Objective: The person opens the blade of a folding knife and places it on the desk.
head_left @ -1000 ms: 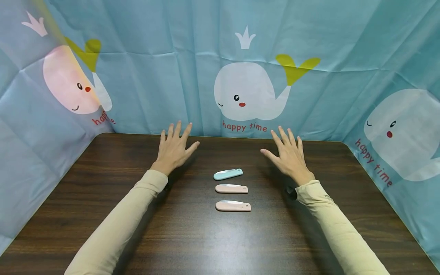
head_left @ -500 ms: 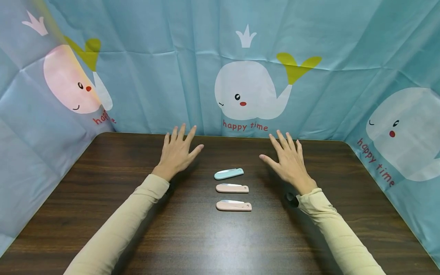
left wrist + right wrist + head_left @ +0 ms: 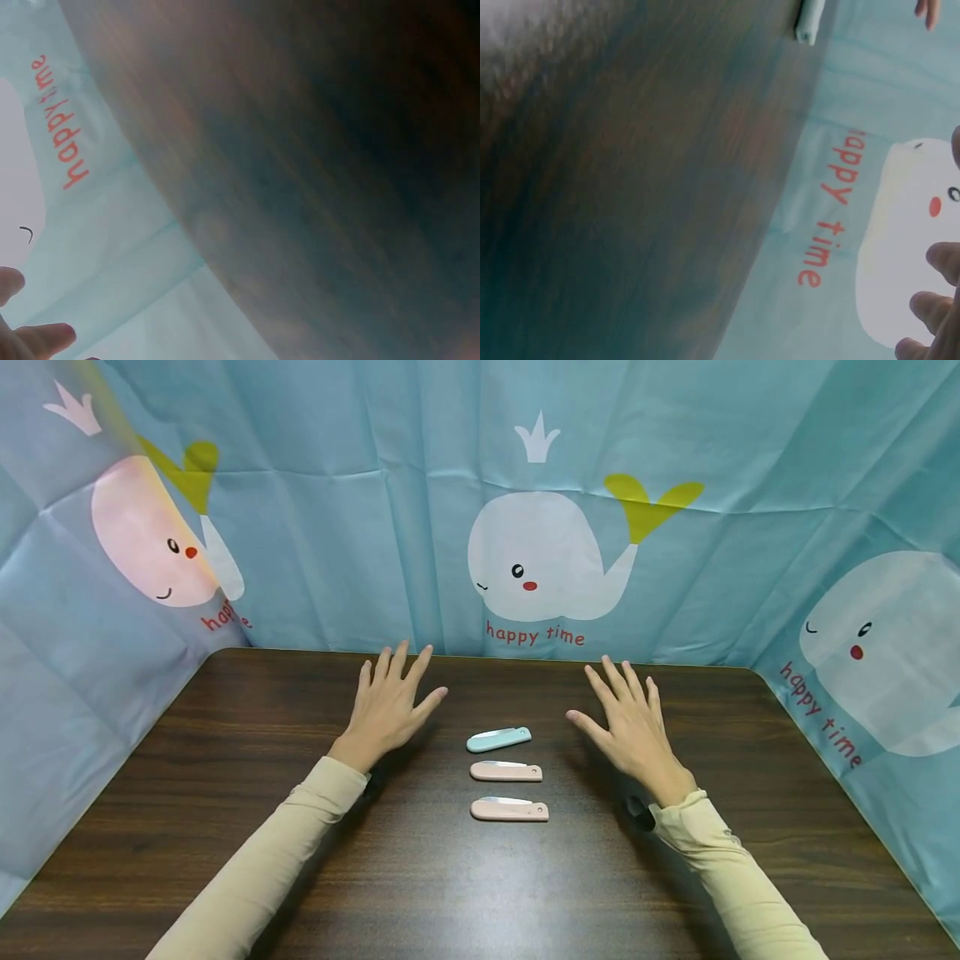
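Three folded pocket knives lie in a column at the middle of the dark wooden table (image 3: 187, 760): a teal knife (image 3: 498, 740) farthest from me, a pink knife (image 3: 506, 771) below it, and a second pink knife (image 3: 509, 810) nearest me. My left hand (image 3: 388, 706) hovers flat with spread fingers to the left of the teal knife. My right hand (image 3: 632, 727) hovers the same way to its right. Neither hand holds anything. The right wrist view catches the teal knife (image 3: 809, 19) at its top edge and some fingertips (image 3: 937, 307).
A teal cloth backdrop (image 3: 345, 510) printed with whales and "happy time" encloses the table on the back, left and right. The left wrist view shows blurred table (image 3: 322, 165) and backdrop (image 3: 90, 225).
Both hands have drifted slightly toward me and a little lower over the table. The three knives have not moved.
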Motion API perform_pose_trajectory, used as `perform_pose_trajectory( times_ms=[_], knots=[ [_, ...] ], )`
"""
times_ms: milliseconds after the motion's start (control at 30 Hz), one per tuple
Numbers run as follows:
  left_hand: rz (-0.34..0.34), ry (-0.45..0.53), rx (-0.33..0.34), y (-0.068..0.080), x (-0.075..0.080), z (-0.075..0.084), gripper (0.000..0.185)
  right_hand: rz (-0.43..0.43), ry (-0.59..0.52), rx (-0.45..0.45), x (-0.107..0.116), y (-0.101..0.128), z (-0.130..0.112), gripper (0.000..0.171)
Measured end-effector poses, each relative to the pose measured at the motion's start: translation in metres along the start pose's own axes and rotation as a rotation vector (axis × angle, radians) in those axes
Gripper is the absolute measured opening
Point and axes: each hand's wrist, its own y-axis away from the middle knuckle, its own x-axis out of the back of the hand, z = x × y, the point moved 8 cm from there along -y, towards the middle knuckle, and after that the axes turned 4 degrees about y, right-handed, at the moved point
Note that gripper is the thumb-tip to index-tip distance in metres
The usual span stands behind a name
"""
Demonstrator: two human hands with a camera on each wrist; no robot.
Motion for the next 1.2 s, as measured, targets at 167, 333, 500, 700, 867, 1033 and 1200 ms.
perform_pose_trajectory(
  times_ms=[167,333,500,700,867,1033,1200],
  knots=[
    [-0.012,0.013,0.001,0.008,-0.001,0.004,0.073,0.012,-0.005,0.004,0.002,0.007,-0.004,0.076],
    [-0.018,0.031,-0.007,0.014,-0.001,0.010,0.072,0.014,-0.010,0.004,0.004,0.014,-0.008,0.075],
    [-0.030,0.041,-0.023,0.022,-0.003,0.017,0.071,0.013,-0.006,0.009,0.004,0.021,-0.013,0.075],
    [-0.056,0.054,-0.034,0.033,-0.009,0.024,0.071,0.010,-0.006,0.027,0.003,0.029,-0.019,0.075],
    [-0.067,0.063,-0.051,0.041,-0.011,0.030,0.070,0.022,-0.017,0.054,0.003,0.036,-0.024,0.073],
    [-0.065,0.055,-0.072,0.049,-0.011,0.038,0.068,0.023,-0.029,0.074,0.001,0.042,-0.029,0.072],
    [-0.067,0.067,-0.100,0.056,-0.012,0.047,0.067,0.026,-0.043,0.084,0.001,0.047,-0.033,0.071]
  ],
)
